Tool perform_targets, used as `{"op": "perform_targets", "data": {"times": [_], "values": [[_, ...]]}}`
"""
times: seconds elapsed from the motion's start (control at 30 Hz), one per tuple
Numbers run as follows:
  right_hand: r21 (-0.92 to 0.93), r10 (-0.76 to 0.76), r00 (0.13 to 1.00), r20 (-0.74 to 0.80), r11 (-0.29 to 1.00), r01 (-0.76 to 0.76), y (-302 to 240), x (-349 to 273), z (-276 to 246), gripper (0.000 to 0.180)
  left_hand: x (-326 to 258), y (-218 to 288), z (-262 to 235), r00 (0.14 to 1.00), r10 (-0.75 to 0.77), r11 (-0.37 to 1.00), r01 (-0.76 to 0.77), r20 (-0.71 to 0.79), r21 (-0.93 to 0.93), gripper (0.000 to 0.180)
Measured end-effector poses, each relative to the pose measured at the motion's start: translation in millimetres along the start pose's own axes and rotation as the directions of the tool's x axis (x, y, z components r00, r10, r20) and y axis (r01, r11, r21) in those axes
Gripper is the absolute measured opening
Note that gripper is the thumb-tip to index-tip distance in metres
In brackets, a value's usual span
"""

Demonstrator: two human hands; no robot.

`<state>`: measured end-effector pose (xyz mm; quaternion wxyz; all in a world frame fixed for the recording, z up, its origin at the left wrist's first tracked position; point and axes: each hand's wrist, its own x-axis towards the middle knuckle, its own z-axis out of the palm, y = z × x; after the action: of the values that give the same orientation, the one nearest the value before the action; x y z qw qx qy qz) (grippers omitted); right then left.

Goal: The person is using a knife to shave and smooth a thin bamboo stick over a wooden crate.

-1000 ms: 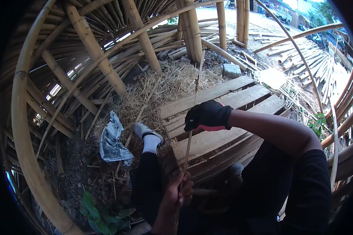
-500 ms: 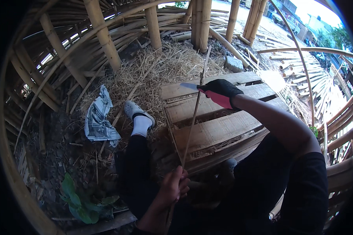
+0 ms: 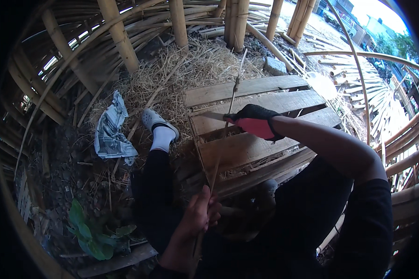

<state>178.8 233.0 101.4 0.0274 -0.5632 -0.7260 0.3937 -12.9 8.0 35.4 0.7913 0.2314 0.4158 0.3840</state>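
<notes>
1. Your left hand (image 3: 201,211), bare, is clenched around the lower part of a thin stick (image 3: 219,156), with the thumb lying upward along it.
2. Your right hand (image 3: 257,122), in a black glove with a pink-red palm side, is closed on a knife (image 3: 214,115); the glove hides the handle.
3. The knife's blade points to your left and crosses the stick right by your gloved fingers. You cannot tell from this view whether its edge bites into the stick.
4. The stick slants from near your lap, up past the knife, to a tip beyond both hands. It has a knobbly joint above the blade, and its lower stretch is blurred.
5. Below the stick and your right hand lies a slatted wooden pallet (image 3: 253,151), with gaps between its boards.
6. Left of the pallet rests your left foot, in a pale clog (image 3: 149,117) and white sock (image 3: 163,138).
7. Further left, a crumpled sheet of newspaper (image 3: 111,135) lies on the ground, and a leafy green plant (image 3: 86,235) grows nearer you.
8. Beyond your foot spreads dry straw (image 3: 172,74), backed by upright bamboo posts (image 3: 118,35).
9. A grey block (image 3: 275,66) sits just past the pallet's far side, and cut bamboo poles (image 3: 356,86) lie in sunlight to the right.
</notes>
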Motion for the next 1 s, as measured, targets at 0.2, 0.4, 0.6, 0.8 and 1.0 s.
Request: {"op": "perform_targets", "data": {"times": [0.2,0.4,0.6,0.8,1.0], "values": [[0.244,-0.158,0.987,0.022,0.958,0.148,-6,0,-1,0.043,2,-4,-9,0.995,-0.052,0.964,0.071,0.08,-0.255,0.046],[-0.054,-0.092,0.939,-0.331,0.995,0.078,-11,10,-39,0.049,7,-6,-16,0.981,-0.047,0.95,0.103,0.189,-0.296,0.047],[0.079,0.032,0.986,-0.165,0.997,-0.019,-1,34,-34,0.043,6,-2,-18,0.978,-0.076,0.955,0.128,0.196,-0.268,0.048],[0.323,0.083,0.997,0.002,0.943,-0.08,5,43,-33,0.032,8,-1,-21,0.959,-0.109,0.925,0.194,0.261,-0.327,0.048],[0.328,0.122,0.989,0.088,0.934,-0.144,10,44,-35,0.036,7,-7,-24,0.945,-0.109,0.912,0.219,0.309,-0.346,0.049]]}}
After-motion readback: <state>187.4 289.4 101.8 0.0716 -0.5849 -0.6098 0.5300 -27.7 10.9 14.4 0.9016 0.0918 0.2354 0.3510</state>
